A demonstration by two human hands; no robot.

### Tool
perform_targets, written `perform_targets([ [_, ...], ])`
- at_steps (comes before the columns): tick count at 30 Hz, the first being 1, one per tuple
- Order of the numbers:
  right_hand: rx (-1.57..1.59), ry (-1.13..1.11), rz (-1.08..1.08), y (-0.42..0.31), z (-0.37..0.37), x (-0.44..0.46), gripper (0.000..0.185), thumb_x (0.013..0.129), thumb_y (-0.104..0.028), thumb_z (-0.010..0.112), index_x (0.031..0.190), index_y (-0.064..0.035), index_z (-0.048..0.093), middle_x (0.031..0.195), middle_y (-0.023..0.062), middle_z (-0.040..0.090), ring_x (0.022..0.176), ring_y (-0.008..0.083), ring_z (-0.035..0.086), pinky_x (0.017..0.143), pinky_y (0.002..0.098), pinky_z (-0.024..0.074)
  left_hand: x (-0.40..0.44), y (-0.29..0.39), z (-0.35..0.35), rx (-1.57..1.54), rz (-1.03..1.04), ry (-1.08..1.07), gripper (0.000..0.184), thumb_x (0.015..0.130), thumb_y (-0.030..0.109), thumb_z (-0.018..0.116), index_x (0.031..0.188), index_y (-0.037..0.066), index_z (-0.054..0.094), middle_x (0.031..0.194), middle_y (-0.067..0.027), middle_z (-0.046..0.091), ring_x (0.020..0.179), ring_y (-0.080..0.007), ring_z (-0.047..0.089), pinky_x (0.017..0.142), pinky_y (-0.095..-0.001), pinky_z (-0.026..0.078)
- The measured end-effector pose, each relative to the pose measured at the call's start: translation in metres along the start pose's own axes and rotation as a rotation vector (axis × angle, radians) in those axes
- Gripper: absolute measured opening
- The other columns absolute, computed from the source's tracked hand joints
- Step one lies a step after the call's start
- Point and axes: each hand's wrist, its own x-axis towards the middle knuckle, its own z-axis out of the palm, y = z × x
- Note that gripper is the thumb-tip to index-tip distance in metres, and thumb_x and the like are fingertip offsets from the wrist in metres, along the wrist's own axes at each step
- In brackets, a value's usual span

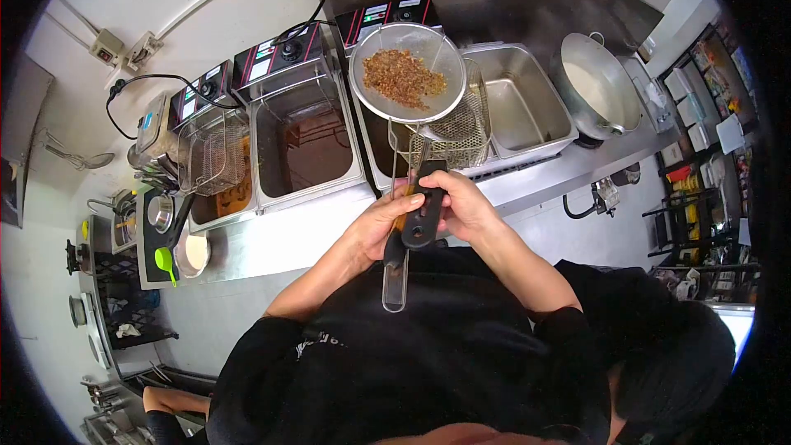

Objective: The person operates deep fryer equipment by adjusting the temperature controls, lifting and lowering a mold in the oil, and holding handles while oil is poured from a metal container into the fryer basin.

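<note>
A round mesh strainer (449, 74) with brown crumbs (402, 76) in it is above the fryers, beside a wire fry basket (468, 119). My left hand (379, 227) is closed around the strainer's long handle (395, 284), whose wire loop end sticks out toward my body. In my right hand (463, 208) is a black-handled utensil (424, 218) with a hole in its grip. Its metal shank runs up toward the strainer, and its head is partly hidden. The two handles cross close together, and the hands nearly touch.
Fryer tanks line the counter (305, 235), one with dark oil (317, 148) and one with another basket (216, 152). To the right stand a steel tank (521, 107) and a large pot (597, 86). At left are a green scoop (165, 262) and white bowl (193, 255). Another person's arm (177, 400) shows lower left.
</note>
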Motion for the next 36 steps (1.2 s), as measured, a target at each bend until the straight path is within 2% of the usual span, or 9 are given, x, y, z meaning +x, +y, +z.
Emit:
perform_targets([
  [2,0.0,0.001,-0.016,0.0,0.004,-0.003,0.028,0.085,-0.02,0.06,0.105,-0.0006,0.063,0.076,0.0004,0.063,0.058,0.0048,0.057,0.053,0.0233,0.0481,-0.001,-0.002,-0.001,0.029,0.016,-0.005,0.056,0.091,0.036,0.067,0.132,0.004,0.047,0.117,-0.0112,0.065,0.09,-0.0227,0.07,0.075,-0.0307,0.06],
  [4,0.038,0.035,-0.088,0.002,0.003,-0.001,0.024,0.086,-0.016,0.059,0.104,-0.0002,0.062,0.081,0.0044,0.065,0.049,0.0089,0.046,0.039,0.0254,0.0366,-0.001,-0.003,-0.002,0.025,0.048,-0.074,0.068,0.09,0.052,0.061,0.137,0.006,0.043,0.116,-0.0089,0.064,0.091,-0.0207,0.069,0.075,-0.0292,0.06],
  [7,0.055,0.105,-0.112,0.0,0.009,-0.003,0.028,0.084,-0.013,0.06,0.109,-0.0001,0.059,0.081,0.0018,0.062,0.05,0.0065,0.042,0.041,0.0226,0.0322,-0.006,-0.002,0.011,0.089,0.086,0.02,0.076,0.087,0.061,0.054,0.141,0.009,0.039,0.113,-0.0058,0.063,0.092,-0.0162,0.067,0.074,-0.0277,0.059],
  [11,0.011,0.116,-0.134,-0.004,0.008,-0.007,0.026,0.084,-0.012,0.061,0.107,-0.001,0.06,0.082,-0.0001,0.06,0.054,0.0054,0.042,0.045,0.0203,0.0299,0.0,-0.001,0.01,0.067,0.109,0.013,0.074,0.09,0.062,0.051,0.143,0.011,0.038,0.109,-0.0033,0.062,0.092,-0.0114,0.065,0.071,-0.0255,0.058],
  [16,-0.059,0.085,-0.162,-0.012,0.004,-0.009,0.031,0.083,-0.012,0.062,0.112,-0.0004,0.062,0.084,0.0008,0.063,0.053,0.0042,0.046,0.042,0.018,0.0308,0.004,0.007,0.014,0.15,0.025,0.012,0.069,0.092,0.065,0.042,0.135,0.01,0.048,0.107,-0.0047,0.066,0.088,-0.0071,0.066,0.067,-0.0199,0.056],
  [22,-0.132,0.103,-0.157,-0.037,0.001,-0.008,0.032,0.082,-0.013,0.063,0.112,-0.001,0.062,0.086,0.0017,0.065,0.058,0.0049,0.055,0.042,0.0176,0.0329,0.016,0.015,0.024,0.11,0.05,-0.017,0.065,0.096,0.062,0.037,0.13,0.008,0.052,0.106,-0.0063,0.068,0.086,-0.0089,0.067,0.067,-0.0231,0.057],
  [32,-0.16,0.001,-0.083,-0.035,-0.014,-0.001,0.033,0.083,-0.015,0.062,0.113,-0.0015,0.063,0.087,0.0021,0.066,0.056,0.0051,0.055,0.039,0.0193,0.0326,0.018,0.003,0.008,0.015,-0.026,-0.015,0.058,0.1,0.055,0.033,0.138,0.012,0.045,0.112,-0.0057,0.065,0.087,-0.0109,0.068,0.069,-0.0265,0.059],
  [35,-0.156,-0.018,-0.047,-0.037,-0.018,0.002,0.032,0.083,-0.015,0.061,0.112,-0.0018,0.064,0.087,0.0019,0.066,0.055,0.005,0.054,0.038,0.0197,0.0302,0.017,0.003,0.012,-0.022,0.003,0.061,0.057,0.1,0.054,0.034,0.139,0.013,0.044,0.114,-0.0053,0.064,0.088,-0.0109,0.067,0.07,-0.0275,0.059],
  [36,-0.149,-0.025,-0.034,-0.038,-0.019,0.001,0.032,0.083,-0.015,0.061,0.112,-0.0012,0.064,0.09,0.0031,0.067,0.059,0.0065,0.057,0.043,0.0202,0.0363,0.016,0.005,0.011,0.012,-0.018,0.06,0.056,0.101,0.053,0.033,0.139,0.013,0.044,0.114,-0.0051,0.064,0.087,-0.0111,0.067,0.069,-0.0274,0.059],
])
